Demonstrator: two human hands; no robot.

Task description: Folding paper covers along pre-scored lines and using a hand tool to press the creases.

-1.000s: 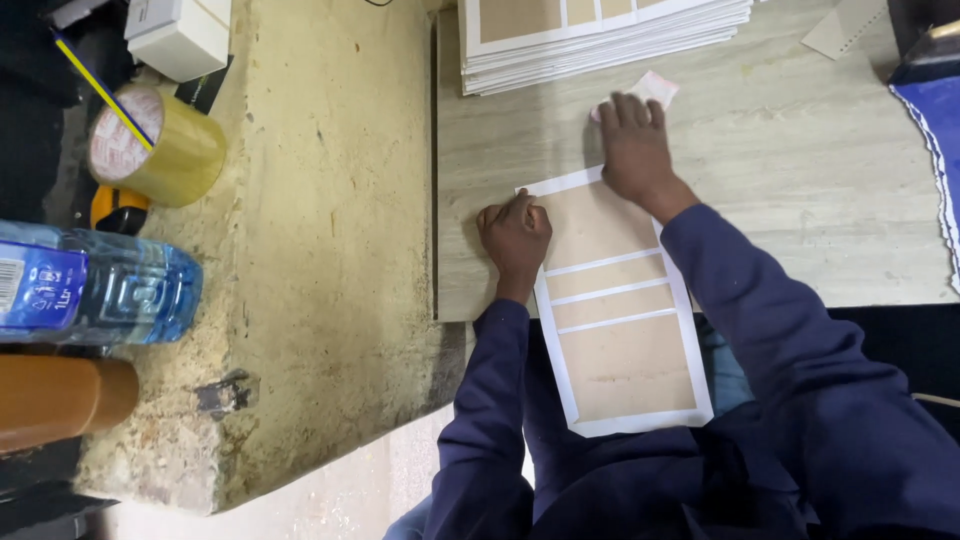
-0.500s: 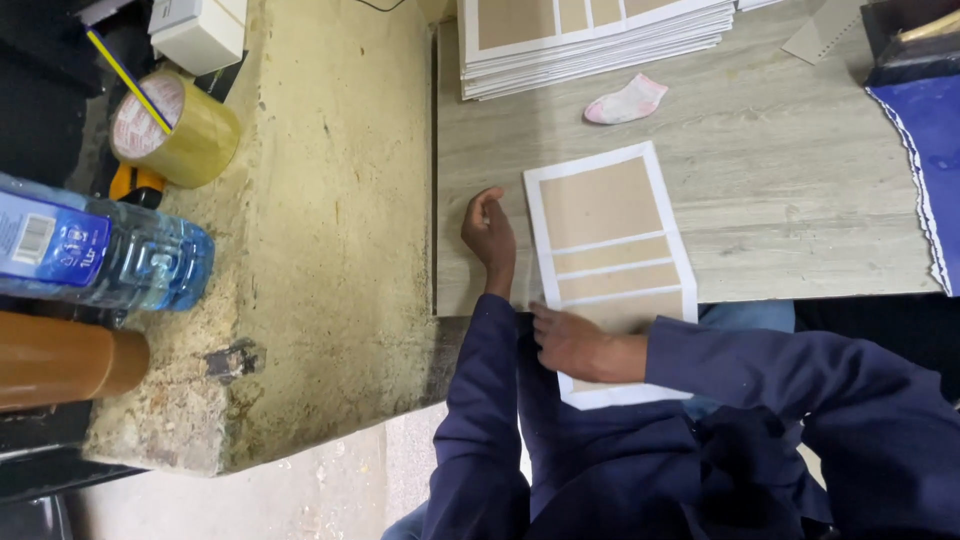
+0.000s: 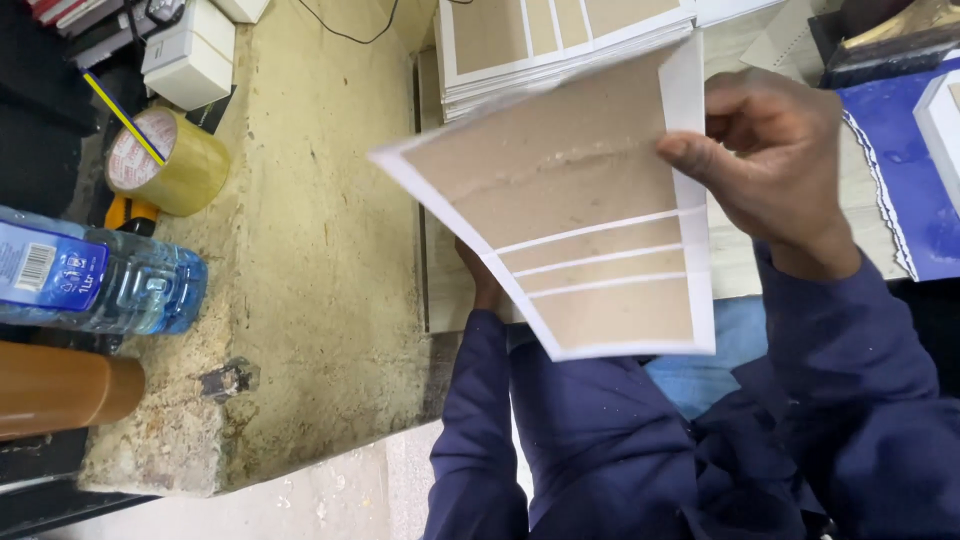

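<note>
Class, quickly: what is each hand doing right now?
Right hand: closed on the edge of the brown-and-white sheet, lifted off the table.
Left hand: mostly hidden behind the sheet; cannot be told.

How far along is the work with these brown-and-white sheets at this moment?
Done: no finished pile is in view, so I cannot tell. In hand: the right hand holds one sheet up off the table by its edge; the left hand is mostly hidden behind it. Left: a thick stack of similar sheets lies at the table's far edge.
</note>
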